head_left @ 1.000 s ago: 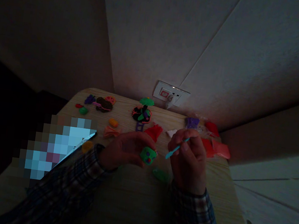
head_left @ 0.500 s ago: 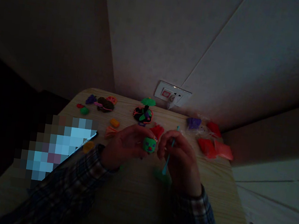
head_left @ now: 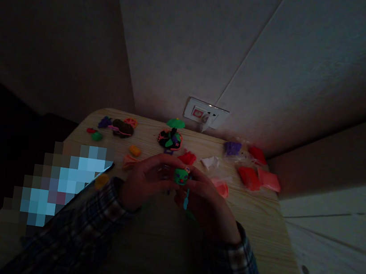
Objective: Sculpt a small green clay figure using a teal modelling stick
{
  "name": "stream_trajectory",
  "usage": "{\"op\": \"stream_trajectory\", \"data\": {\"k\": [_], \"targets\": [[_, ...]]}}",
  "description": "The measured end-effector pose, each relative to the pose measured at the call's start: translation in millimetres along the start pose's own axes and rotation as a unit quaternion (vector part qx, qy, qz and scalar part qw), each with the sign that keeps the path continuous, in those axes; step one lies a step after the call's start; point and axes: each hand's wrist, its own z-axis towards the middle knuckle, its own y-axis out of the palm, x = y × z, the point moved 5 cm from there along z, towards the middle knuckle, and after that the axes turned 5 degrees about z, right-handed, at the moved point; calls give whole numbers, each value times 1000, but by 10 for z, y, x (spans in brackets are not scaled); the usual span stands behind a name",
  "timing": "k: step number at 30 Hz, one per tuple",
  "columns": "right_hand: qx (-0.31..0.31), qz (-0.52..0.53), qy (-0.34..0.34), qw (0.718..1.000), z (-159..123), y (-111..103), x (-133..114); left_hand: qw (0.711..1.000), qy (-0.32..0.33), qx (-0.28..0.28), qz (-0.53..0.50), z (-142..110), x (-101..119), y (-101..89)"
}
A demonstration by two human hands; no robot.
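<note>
In dim light my left hand [head_left: 146, 181] is closed round a small green clay figure [head_left: 181, 176] with red spots, held above the wooden table [head_left: 267, 238]. My right hand [head_left: 209, 205] meets it from the right, fingers closed on a thin blue modelling tool [head_left: 186, 199] that points down and on the figure's right side. Both hands touch each other over the table's middle. Checked sleeves cover both wrists.
Clay pieces lie along the far edge: a dark model with a green top [head_left: 171, 135], a brown and purple cluster [head_left: 118, 126], an orange lump [head_left: 134, 150], red pieces [head_left: 248, 177], a purple piece [head_left: 232, 148]. A wall socket [head_left: 206, 113] sits behind. A blurred lit screen [head_left: 63, 175] lies left.
My right hand swung the blue tool from pointing up-right to pointing down and moved left to meet the green figure. The figure rose slightly and both hands closed together.
</note>
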Motion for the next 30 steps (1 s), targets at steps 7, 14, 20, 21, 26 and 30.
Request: {"op": "stream_trajectory", "data": {"k": [7, 14, 20, 21, 26, 30], "targets": [[-32, -2, -2, 999, -9, 31, -17, 999, 18, -21, 23, 0, 23, 35], [-36, -2, 24, 999, -39, 89, -76, 998, 39, -28, 30, 5, 46, 47], [-52, -28, 14, 998, -44, 96, -84, 997, 53, -35, 33, 11, 63, 54], [-53, -29, 13, 998, -44, 97, -85, 997, 54, -37, 32, 12, 65, 57], [-41, -13, 21, 999, -40, 89, -79, 998, 47, -36, 38, 8, 68, 57], [-36, -15, 19, 999, -35, 88, -75, 998, 41, -34, 40, 2, 56, 55]]}}
